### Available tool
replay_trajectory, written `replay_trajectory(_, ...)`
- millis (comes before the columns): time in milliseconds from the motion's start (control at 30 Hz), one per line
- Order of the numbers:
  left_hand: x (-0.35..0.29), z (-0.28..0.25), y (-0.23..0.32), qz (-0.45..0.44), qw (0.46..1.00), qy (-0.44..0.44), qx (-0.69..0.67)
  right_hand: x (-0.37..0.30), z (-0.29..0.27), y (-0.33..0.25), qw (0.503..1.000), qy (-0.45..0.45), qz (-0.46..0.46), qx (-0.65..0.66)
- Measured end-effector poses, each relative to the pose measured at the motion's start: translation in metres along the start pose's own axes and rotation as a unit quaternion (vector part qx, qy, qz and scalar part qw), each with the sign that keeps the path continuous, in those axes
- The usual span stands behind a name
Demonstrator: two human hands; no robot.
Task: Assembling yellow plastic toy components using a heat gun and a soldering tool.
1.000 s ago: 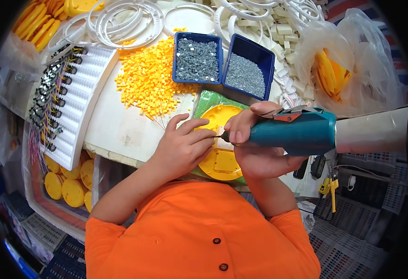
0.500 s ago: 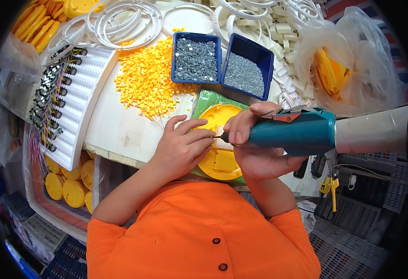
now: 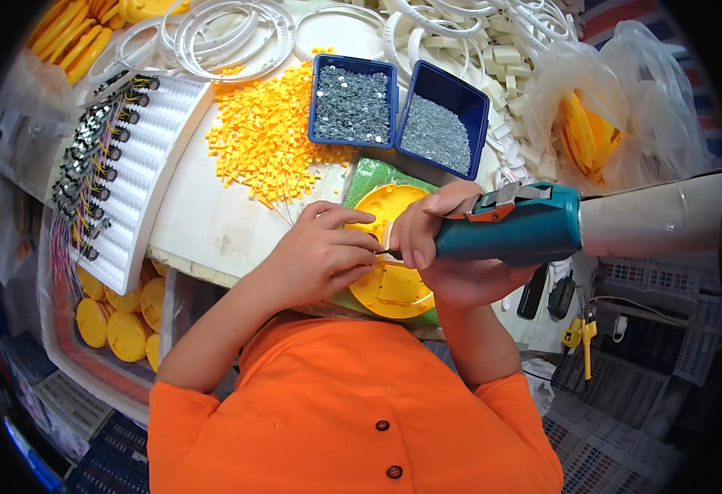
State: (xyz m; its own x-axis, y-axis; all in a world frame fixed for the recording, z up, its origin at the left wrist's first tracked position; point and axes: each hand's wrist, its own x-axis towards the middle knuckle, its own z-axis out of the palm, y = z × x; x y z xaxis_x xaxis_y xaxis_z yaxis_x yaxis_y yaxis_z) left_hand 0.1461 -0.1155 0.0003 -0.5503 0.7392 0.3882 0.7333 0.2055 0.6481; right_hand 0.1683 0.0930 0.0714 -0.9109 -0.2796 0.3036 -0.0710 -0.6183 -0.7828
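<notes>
White tabletop [image 3: 221,235] lies bare left of the left hand [image 3: 320,259], reaching a worn front edge [image 3: 186,265]; two blue bins [image 3: 462,103] limit room beyond the green mat [image 3: 369,174]. On the mat sits a round yellow shell [image 3: 394,295]. Right hand [image 3: 447,281] grips a teal power screwdriver [image 3: 517,229]; left fingers curl partly, grip not discernible.

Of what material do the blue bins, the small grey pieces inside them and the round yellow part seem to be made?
Blue bins: probably plastic, smooth, with lightly shining rims.
Small grey pieces: likely metal, shiny, from their bright glints.
Round yellow part: apparently moulded plastic, semi-gloss, evenly coloured across raised details.
</notes>
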Motion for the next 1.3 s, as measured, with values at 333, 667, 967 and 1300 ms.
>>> replay_trajectory(333,-0.004,0.012,0.005,-0.025,0.997,0.072,-0.003,-0.003,0.015,0.005,0.993,0.081,-0.083,-0.031)
replay_trajectory(667,-0.015,0.004,0.013,-0.063,0.989,0.088,0.096,-0.005,0.0,0.02,0.982,0.123,-0.117,-0.08)
replay_trajectory(967,-0.02,0.014,0.017,-0.008,0.99,0.067,0.121,-0.004,-0.009,0.037,0.981,0.141,-0.112,-0.072)
replay_trajectory(1300,-0.02,0.014,0.016,-0.012,0.991,0.072,0.116,-0.003,-0.013,0.04,0.981,0.135,-0.11,-0.082)
